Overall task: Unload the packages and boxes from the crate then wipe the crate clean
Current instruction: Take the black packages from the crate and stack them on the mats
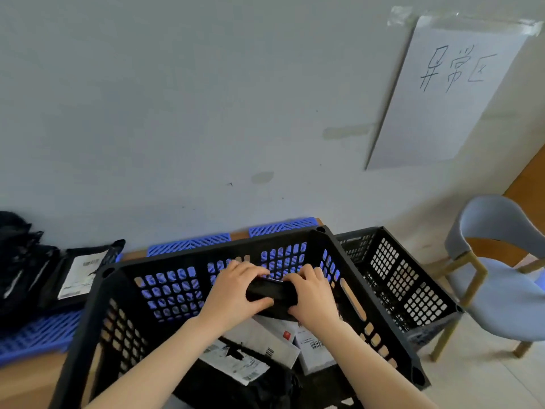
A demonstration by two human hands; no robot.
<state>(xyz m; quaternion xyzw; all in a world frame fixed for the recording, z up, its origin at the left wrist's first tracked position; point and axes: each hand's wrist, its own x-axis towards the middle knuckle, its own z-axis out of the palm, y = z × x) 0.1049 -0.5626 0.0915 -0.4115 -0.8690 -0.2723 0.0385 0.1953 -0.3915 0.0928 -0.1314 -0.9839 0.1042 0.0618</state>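
— What sort of place are we in?
— A parcel-handling room, we think: the sorting corner of a courier depot or stockroom. We see a handwritten paper sign [448, 84] taped to the wall [177, 98], reading 异常区, "exception area".
— And the goods?
— We count two black perforated plastic crates. The near crate [200, 255] holds white parcels [259, 338] with barcoded shipping labels, with a black poly-bagged parcel [269, 293] over them. The second crate [407, 278] stands just beside it.
— Anything else?
— Blue plastic grid pallets [188, 245] along the wall carry more labelled black mailers [79, 276]. A grey-blue chair [501, 296] stands on the tiled floor [486, 379].
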